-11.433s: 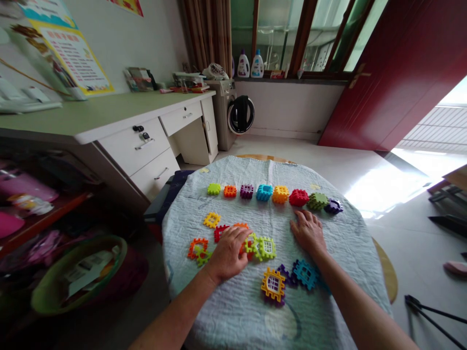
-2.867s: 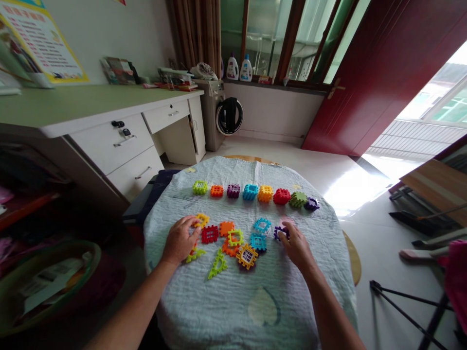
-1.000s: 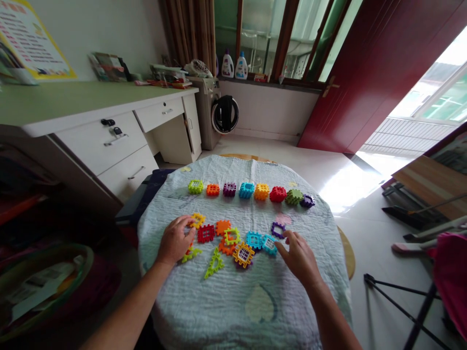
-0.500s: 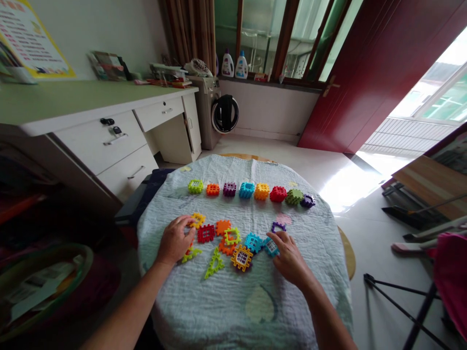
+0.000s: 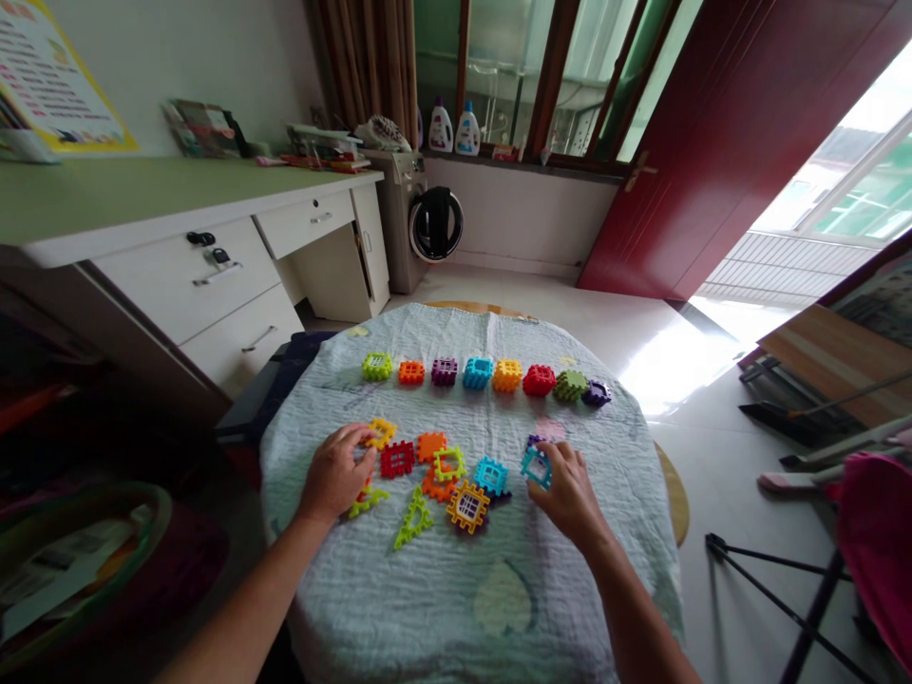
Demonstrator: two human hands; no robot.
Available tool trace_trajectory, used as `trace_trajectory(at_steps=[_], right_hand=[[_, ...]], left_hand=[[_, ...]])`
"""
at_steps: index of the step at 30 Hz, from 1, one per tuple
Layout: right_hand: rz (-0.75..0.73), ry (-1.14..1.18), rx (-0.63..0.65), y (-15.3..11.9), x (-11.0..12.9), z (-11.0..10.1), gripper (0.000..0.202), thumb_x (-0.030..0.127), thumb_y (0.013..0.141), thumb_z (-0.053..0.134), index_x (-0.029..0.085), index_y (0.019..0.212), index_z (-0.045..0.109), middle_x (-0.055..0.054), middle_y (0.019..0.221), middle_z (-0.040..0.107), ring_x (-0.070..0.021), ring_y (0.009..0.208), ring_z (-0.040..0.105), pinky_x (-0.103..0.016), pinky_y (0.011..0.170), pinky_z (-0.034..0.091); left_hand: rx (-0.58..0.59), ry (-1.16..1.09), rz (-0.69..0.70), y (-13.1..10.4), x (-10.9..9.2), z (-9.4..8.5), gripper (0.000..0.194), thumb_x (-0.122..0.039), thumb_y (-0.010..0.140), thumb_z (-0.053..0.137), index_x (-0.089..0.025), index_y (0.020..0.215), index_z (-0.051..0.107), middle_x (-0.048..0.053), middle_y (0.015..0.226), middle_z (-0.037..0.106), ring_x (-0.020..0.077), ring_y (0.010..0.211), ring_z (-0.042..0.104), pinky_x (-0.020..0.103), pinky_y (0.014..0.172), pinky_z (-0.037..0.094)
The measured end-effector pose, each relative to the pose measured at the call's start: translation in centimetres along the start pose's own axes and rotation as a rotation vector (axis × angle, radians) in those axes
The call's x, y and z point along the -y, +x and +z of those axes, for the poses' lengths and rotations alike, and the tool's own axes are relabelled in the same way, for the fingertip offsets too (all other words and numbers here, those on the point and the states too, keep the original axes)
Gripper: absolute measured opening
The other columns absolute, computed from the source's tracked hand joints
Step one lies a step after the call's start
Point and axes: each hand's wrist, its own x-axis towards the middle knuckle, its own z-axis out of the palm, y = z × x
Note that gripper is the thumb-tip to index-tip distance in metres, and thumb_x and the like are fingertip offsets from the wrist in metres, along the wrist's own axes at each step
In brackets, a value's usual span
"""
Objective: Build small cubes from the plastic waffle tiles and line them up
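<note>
At the cloth-covered desk, my right hand pinches a blue tile between thumb and fingers; my left hand curls against a yellow tile, grip unclear.

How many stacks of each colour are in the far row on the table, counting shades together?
Green stacks: 2
Purple stacks: 2
Orange stack: 1
Light blue stack: 1
Yellow stack: 1
Red stack: 1
Total: 8
</note>
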Motion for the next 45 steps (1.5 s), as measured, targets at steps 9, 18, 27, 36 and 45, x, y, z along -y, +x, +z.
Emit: trace_trajectory(at_steps=[9, 18, 27, 36, 45], right_hand=[[-0.047, 0.001, 0.128, 4.6, -3.9, 0.4, 0.049, 0.018, 0.069, 0.063, 0.019, 0.118, 0.060, -0.009, 0.122, 0.057, -0.0231, 0.107, 0.052, -0.036, 0.095, 0.040], [-0.097, 0.020, 0.173, 4.4, -3.9, -0.5, 0.041, 0.025, 0.071, 0.065, 0.021, 0.111, 0.060, -0.008, 0.120, 0.059, -0.0233, 0.108, 0.054, -0.037, 0.095, 0.041], [-0.043, 0.000, 0.138, 4.5, -4.0, 0.4, 0.050, 0.030, 0.071, 0.070, 0.018, 0.118, 0.061, -0.011, 0.120, 0.060, -0.0254, 0.109, 0.054, -0.036, 0.095, 0.041], [-0.068, 0.014, 0.171, 4.9, -1.8, -0.5, 0.033, 0.025, 0.065, 0.068, 0.017, 0.097, 0.066, -0.006, 0.097, 0.059, -0.0216, 0.093, 0.053, -0.033, 0.086, 0.042], [-0.135, 0.173, 0.334, 2.4, 4.9, -0.5, 0.031, 0.025, 0.065, 0.069, 0.019, 0.095, 0.063, -0.003, 0.092, 0.056, -0.0186, 0.087, 0.053, -0.030, 0.079, 0.044]], left_hand=[[0.007, 0.004, 0.006, 0.0, 0.1, 0.0, 0.022, -0.029, 0.082, 0.051, -0.019, 0.094, 0.065, 0.011, 0.109, 0.067, 0.0261, 0.107, 0.061, 0.043, 0.101, 0.047], [0.008, 0.004, -0.006, 0.0, -0.1, 0.0, 0.022, -0.030, 0.081, 0.051, -0.020, 0.093, 0.065, 0.011, 0.109, 0.067, 0.0267, 0.107, 0.061, 0.043, 0.101, 0.047], [-0.004, 0.003, -0.010, 0.0, 0.0, 0.0, 0.021, -0.030, 0.080, 0.051, -0.021, 0.092, 0.065, 0.010, 0.108, 0.068, 0.0267, 0.106, 0.062, 0.043, 0.101, 0.048], [0.000, -0.013, -0.026, 0.0, -0.4, -0.1, 0.020, -0.029, 0.080, 0.052, -0.021, 0.092, 0.065, 0.010, 0.108, 0.068, 0.0260, 0.106, 0.062, 0.042, 0.101, 0.047], [-0.002, -0.014, -0.024, -0.1, -0.1, 0.0, 0.020, -0.029, 0.080, 0.051, -0.021, 0.093, 0.064, 0.010, 0.109, 0.067, 0.0263, 0.108, 0.061, 0.043, 0.102, 0.046]])
